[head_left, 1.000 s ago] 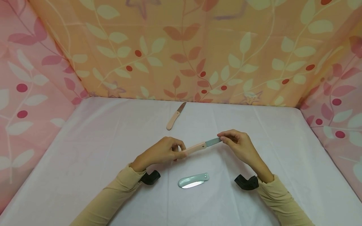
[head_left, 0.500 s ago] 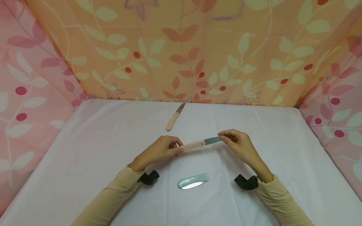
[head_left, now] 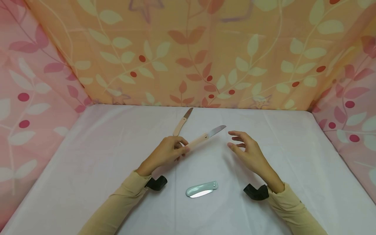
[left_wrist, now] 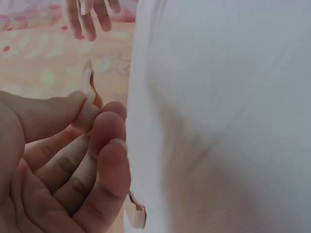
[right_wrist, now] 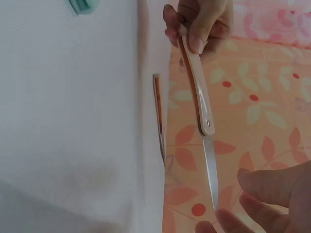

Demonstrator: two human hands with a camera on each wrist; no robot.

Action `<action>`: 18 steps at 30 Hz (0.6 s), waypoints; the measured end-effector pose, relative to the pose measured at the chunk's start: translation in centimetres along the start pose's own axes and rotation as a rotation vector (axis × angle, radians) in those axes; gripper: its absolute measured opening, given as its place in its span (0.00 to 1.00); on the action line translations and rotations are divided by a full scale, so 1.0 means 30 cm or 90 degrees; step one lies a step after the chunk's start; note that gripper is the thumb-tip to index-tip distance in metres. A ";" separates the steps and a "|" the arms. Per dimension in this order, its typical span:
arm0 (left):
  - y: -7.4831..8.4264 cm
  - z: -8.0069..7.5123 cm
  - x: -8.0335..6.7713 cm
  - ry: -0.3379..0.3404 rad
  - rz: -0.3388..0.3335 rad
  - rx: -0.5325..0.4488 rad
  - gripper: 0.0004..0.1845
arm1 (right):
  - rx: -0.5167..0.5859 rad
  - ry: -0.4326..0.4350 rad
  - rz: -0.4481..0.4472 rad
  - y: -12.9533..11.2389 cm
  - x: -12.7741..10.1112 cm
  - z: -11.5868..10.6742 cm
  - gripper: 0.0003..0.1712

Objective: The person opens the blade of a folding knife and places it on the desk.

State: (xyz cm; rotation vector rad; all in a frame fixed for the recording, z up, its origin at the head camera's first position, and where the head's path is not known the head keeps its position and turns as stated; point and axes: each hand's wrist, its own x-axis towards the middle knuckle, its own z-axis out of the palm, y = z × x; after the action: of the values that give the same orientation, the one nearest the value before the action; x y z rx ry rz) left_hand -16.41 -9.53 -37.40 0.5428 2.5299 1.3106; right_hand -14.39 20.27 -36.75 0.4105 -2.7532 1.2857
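Observation:
My left hand pinches the end of a beige-handled folding knife between thumb and fingers. Its blade is swung out, pointing up and to the right, above the table. Off the blade tip, my right hand holds nothing, its fingers spread and thumb apart. In the right wrist view the held knife shows a brown slot along its handle. A second beige-handled folding knife lies unfolded just beyond my left hand. Nearer to me lies a pale green folding knife, its blade mostly folded into the handle.
A white cloth covers the table. An orange leaf-patterned curtain hangs along the far edge, with pink patterned curtains at both sides. Black wrist cameras sit under both sleeves.
My right fingers have let go of the blade and opened. My left hand has shifted slightly away from me and left, tilting the knife's blade further up. The other knives stay put.

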 end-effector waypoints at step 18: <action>-0.011 0.014 0.120 0.121 -0.056 -0.041 0.12 | 0.024 -0.098 -0.055 -0.004 -0.080 0.070 0.20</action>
State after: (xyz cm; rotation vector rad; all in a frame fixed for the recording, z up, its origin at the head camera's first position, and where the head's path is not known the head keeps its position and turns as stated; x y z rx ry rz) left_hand -19.58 -7.85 -38.05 0.3015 2.6163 1.4687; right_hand -11.97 19.09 -38.45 0.6507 -2.8014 1.3410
